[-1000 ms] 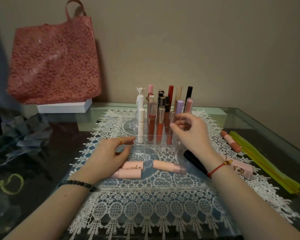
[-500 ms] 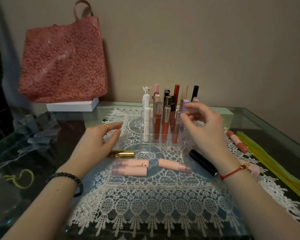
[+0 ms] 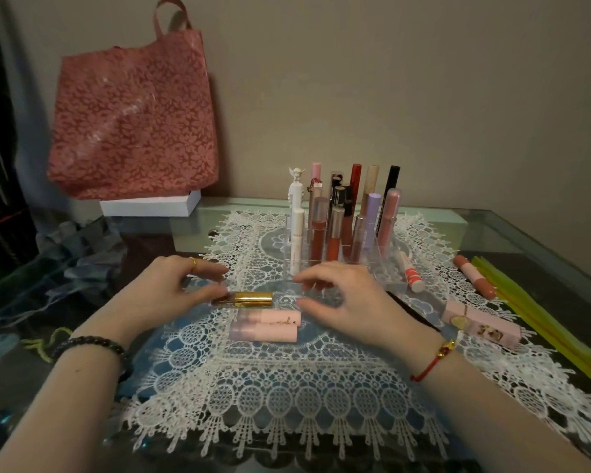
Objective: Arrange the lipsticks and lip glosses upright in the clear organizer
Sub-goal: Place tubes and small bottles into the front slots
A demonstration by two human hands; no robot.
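About a dozen tubes stand upright in the clear organizer [image 3: 342,268] at the back of the lace mat [image 3: 287,387], while several lie loose: a gold lipstick [image 3: 249,299], two pink ones [image 3: 265,324] and more to the right. The gold lipstick lies flat, its long axis running left to right. The left hand [image 3: 164,295] touches its dark end with loosely curled fingers, and the right hand [image 3: 348,302] hovers open, grasping nothing.
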